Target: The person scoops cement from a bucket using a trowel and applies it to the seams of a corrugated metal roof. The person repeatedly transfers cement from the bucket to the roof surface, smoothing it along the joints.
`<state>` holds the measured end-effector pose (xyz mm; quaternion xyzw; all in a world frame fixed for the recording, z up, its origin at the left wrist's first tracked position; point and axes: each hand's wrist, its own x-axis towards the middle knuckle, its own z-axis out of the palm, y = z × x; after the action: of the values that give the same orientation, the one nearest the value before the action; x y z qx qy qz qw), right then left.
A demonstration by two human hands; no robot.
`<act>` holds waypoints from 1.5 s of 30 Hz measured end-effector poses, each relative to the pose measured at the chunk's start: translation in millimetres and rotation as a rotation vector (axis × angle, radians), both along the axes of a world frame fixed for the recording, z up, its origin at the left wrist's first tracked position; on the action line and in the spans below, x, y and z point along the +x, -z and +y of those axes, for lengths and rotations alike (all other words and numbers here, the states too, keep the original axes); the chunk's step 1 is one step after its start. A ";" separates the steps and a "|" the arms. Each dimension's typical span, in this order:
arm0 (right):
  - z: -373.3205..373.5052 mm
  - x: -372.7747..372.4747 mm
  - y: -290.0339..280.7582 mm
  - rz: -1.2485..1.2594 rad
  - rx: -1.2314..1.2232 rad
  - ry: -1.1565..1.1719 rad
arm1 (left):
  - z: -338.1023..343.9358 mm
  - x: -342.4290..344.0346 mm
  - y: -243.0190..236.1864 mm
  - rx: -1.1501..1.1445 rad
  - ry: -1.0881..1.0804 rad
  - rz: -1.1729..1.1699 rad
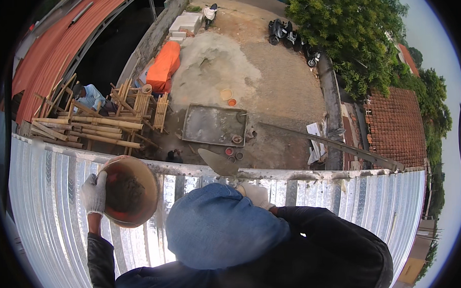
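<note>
Left hand [94,193]: white knit glove, fingers clamped on the left rim of a round bowl [149,185]. Bowl tan-orange, smooth, deep-sided, tilted so its inside shows; a grey, lumpy, wet-looking mortar [133,194] lies in it. Bowl is over the metal sheet, at the wall edge.

Right hand [256,195]: pale glove, closed about the handle of a trowel [217,162]; fingers partly hidden by the blue denim knee [218,225]. Blade flat, leaf-shaped, grey, pointing outward over the wall edge, well apart from the bowl.

Beneath both hands: ribbed, shiny metal sheet [55,201]. Along its far edge, a narrow, rough concrete ledge [313,174].

Ground below: shallow rectangular tray [214,123], grey and wet inside; small round buckets [229,151] near it. Left, stacked bamboo poles [105,132], round and tan, near a seated person [91,96] in light blue. Beyond, a crumpled orange sheet [164,66].
</note>
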<state>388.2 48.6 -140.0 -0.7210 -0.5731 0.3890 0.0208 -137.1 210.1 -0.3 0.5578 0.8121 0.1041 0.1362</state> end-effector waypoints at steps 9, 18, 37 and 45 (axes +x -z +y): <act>-5.9 7.7 11.5 0.079 0.065 -0.008 | -18.9 -8.1 15.8 0.158 -0.054 -0.042; 11.2 5.8 -2.8 0.078 -0.020 -0.064 | -19.0 -27.6 29.2 0.097 -0.161 -0.345; 196.4 -254.8 -66.6 -0.048 0.586 -1.142 | -91.8 9.1 27.8 0.285 -0.410 -0.386; 165.5 -270.1 -62.0 0.089 0.376 -1.414 | -145.4 -16.0 74.2 0.553 -0.490 -0.644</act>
<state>118.2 214.1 -77.9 -0.1466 -0.9572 0.2334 -0.0886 -153.2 64.6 -74.5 0.3051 0.7779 0.5122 0.1985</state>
